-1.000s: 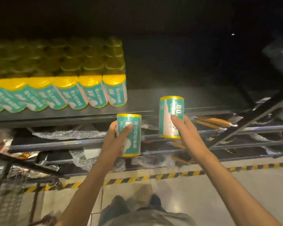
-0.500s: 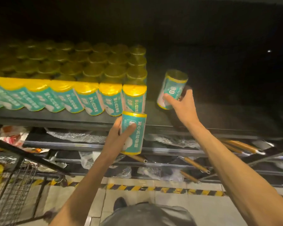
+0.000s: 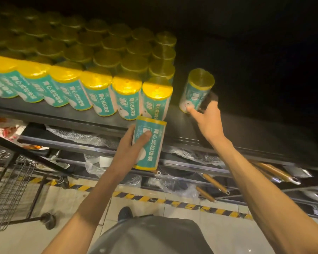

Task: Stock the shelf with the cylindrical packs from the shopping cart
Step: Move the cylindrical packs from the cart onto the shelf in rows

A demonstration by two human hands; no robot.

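Two teal cylindrical packs with yellow ends are in my hands. My left hand [image 3: 128, 150] grips one pack [image 3: 151, 154] upright just below the front edge of the dark shelf [image 3: 246, 132]. My right hand [image 3: 207, 123] holds the other pack [image 3: 196, 90], which stands slightly tilted on the shelf board, a short gap to the right of the stocked rows [image 3: 99, 88]. My thumb touches its lower front and my fingers curl behind it. Several rows of identical packs fill the shelf's left side.
The wire shopping cart [image 3: 11, 180] stands at the lower left. Under the shelf, lower racks hold plastic-wrapped goods and wooden-handled tools [image 3: 215, 183]. Yellow-black hazard tape [image 3: 172, 200] runs along the tiled floor. The shelf's right part is dark, bare board.
My right hand has carried its pack up from in front of the shelf and set it down on the board beside the rows. My left hand has risen a little with its pack.
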